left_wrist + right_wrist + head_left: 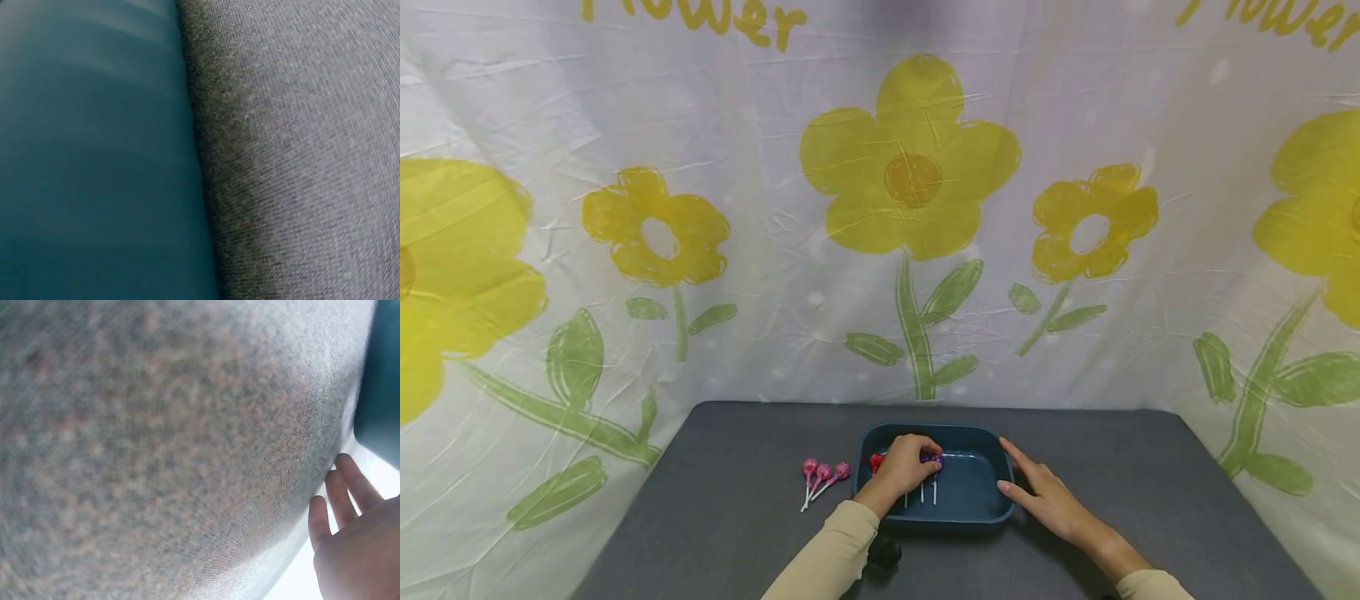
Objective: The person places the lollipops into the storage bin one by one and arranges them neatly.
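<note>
A dark teal tray [973, 523] stands on the table, with lollipops lying in its left half. My left hand [906, 462] reaches over the tray's left side, thumb and fingertips curled at the head of a purple lollipop [937, 461]. White sticks of several lollipops point toward me beneath that hand, which hides some of the heads. A red lollipop [876, 462] shows left of the hand. My right hand [1048, 500] rests at the tray's right rim, fingers extended and thumb at the edge. In the right wrist view its straight fingers [340, 497] spread beside the tray wall.
Three pink lollipops [823, 473] lie on the grey table [737, 475] left of the tray. A round black object [884, 552] sits in front of the tray, beside the left sleeve. Behind the table hangs a white cloth with yellow flowers [912, 179].
</note>
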